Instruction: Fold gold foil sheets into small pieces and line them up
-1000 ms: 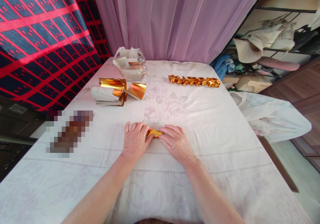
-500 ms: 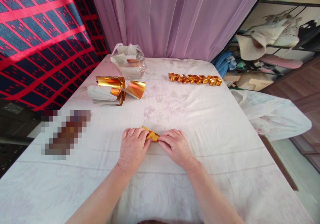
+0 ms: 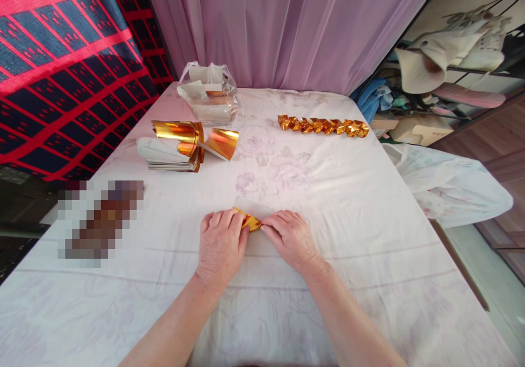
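Between my hands lies a sheet of gold foil paper (image 3: 251, 223), partly folded, its gold strip facing up and its pale side spread beyond. My left hand (image 3: 221, 244) is closed over the left end of the fold, pressing it on the cloth. At the right corner, the thumb and fingers of my right hand (image 3: 290, 238) pinch the same paper. Most of the sheet's left part is hidden under my left fingers. Farther back on the right lies a row of folded gold pieces (image 3: 324, 126), set close together.
A stack of gold foil papers (image 3: 172, 159) lies back left, one curled sheet (image 3: 223, 143) beside it. Behind stands a clear plastic bag (image 3: 209, 96) of more paper. A blurred-out item (image 3: 104, 219) is at left. Shelves (image 3: 435, 77) and a white bag (image 3: 455, 184) flank the table's right edge.
The gold strip between my hands looks flatter and narrower toward its right corner. Both hands keep nearly the same place; the view has shifted slightly.
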`<state>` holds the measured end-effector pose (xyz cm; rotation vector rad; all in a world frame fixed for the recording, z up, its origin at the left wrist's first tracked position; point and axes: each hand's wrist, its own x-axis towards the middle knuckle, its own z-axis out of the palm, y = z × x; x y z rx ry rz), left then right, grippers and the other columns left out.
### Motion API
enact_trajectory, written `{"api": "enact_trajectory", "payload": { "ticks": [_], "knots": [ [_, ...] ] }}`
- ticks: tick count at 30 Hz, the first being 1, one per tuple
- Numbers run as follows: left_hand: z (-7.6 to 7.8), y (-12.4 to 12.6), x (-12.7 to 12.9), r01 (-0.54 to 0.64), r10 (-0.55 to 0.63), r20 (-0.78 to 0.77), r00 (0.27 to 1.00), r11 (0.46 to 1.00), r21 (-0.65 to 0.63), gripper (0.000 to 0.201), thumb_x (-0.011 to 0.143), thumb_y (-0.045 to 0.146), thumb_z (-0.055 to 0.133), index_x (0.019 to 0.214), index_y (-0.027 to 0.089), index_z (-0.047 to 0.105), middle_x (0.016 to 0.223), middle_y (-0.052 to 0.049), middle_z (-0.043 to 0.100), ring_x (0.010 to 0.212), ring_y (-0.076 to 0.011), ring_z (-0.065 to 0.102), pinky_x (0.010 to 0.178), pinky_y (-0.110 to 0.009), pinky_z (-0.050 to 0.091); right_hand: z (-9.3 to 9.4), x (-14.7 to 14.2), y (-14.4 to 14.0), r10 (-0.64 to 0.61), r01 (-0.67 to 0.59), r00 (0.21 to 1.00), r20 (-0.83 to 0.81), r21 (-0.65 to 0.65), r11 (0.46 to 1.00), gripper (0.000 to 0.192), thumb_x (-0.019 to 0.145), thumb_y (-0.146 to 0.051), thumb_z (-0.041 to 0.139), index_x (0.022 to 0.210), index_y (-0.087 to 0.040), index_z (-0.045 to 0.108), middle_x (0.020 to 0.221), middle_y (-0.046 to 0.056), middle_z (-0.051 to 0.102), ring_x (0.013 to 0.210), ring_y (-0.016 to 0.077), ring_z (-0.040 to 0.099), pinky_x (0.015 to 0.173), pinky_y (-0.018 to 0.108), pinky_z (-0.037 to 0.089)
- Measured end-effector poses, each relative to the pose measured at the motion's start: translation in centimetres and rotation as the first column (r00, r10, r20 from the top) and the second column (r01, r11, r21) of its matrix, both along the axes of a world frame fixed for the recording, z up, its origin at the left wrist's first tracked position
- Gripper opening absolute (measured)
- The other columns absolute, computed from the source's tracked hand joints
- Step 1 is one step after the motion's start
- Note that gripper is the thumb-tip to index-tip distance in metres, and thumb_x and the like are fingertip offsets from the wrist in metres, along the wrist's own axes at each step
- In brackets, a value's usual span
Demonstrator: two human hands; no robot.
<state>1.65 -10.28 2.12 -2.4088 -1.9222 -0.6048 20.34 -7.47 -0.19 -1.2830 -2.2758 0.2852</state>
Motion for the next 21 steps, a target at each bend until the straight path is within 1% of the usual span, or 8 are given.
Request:
{"api": "enact_trajectory", "payload": {
  "ticks": [3, 6, 8, 12, 15, 21],
  "knots": [
    [-0.05, 0.02, -0.02, 0.000, 0.000, 0.004, 1.000, 1.000, 0.014, 0.008, 0.092, 0.022, 0.060, 0.098, 0.021, 0.064, 0.100, -0.004, 0.070, 0.091, -0.0242, 0.060, 0.087, -0.042, 0.041, -0.08, -0.26, 0.08, -0.034, 0.034, 0.999, -0.009, -0.031, 0.999, 0.018, 0.098, -0.031, 0.056, 0.088, -0.024, 0.070, 0.081, 0.001, 0.070, 0.079, 0.0178, 0.062, 0.073, 0.031, 0.039],
    [-0.16, 0.09, -0.05, 0.000, 0.000, 0.011, 1.000, 1.000, 0.006, 0.006, 0.091, 0.022, 0.062, 0.097, 0.021, 0.064, 0.097, -0.004, 0.070, 0.090, -0.0240, 0.060, 0.086, -0.042, 0.041, -0.19, -0.40, 0.03, -0.063, 0.061, 0.997, -0.048, -0.041, 0.997, 0.015, 0.097, -0.031, 0.058, 0.089, -0.023, 0.068, 0.081, 0.001, 0.071, 0.078, 0.0179, 0.063, 0.073, 0.031, 0.039],
    [-0.22, 0.13, -0.12, 0.003, -0.003, 0.019, 1.000, 1.000, -0.001, 0.007, 0.090, 0.022, 0.063, 0.097, 0.021, 0.064, 0.097, -0.003, 0.070, 0.091, -0.0241, 0.060, 0.087, -0.042, 0.041, -0.27, -0.41, -0.01, -0.083, 0.079, 0.994, -0.073, -0.049, 0.996, 0.016, 0.096, -0.031, 0.058, 0.086, -0.023, 0.067, 0.079, 0.001, 0.070, 0.076, 0.0176, 0.063, 0.072, 0.031, 0.039],
    [-0.28, 0.17, -0.20, 0.005, -0.004, 0.025, 1.000, 1.000, -0.022, 0.009, 0.088, 0.024, 0.065, 0.097, 0.021, 0.064, 0.099, -0.004, 0.069, 0.093, -0.0250, 0.059, 0.088, -0.044, 0.040, -0.31, -0.35, -0.03, -0.073, 0.067, 0.992, -0.103, -0.060, 0.996, 0.020, 0.097, -0.029, 0.054, 0.083, -0.024, 0.067, 0.078, 0.001, 0.070, 0.076, 0.0173, 0.062, 0.072, 0.031, 0.039],
    [-0.29, 0.15, -0.14, 0.002, -0.002, 0.027, 1.000, 1.000, -0.025, 0.010, 0.088, 0.024, 0.066, 0.097, 0.021, 0.063, 0.099, -0.004, 0.069, 0.094, -0.0254, 0.060, 0.089, -0.044, 0.041, -0.26, -0.41, -0.07, -0.070, 0.065, 0.992, -0.101, -0.052, 0.997, 0.019, 0.097, -0.027, 0.055, 0.083, -0.024, 0.067, 0.078, 0.001, 0.070, 0.076, 0.0174, 0.062, 0.071, 0.031, 0.038],
    [-0.30, 0.17, -0.10, 0.009, -0.008, 0.035, 0.999, 1.000, -0.023, 0.008, 0.089, 0.025, 0.063, 0.096, 0.021, 0.064, 0.099, -0.005, 0.069, 0.093, -0.0253, 0.059, 0.087, -0.044, 0.041, -0.17, -0.75, -0.29, -0.110, 0.108, 0.991, -0.078, -0.041, 0.993, 0.019, 0.097, -0.027, 0.054, 0.082, -0.023, 0.066, 0.078, 0.001, 0.069, 0.075, 0.0173, 0.061, 0.072, 0.031, 0.037]
  ]
}}
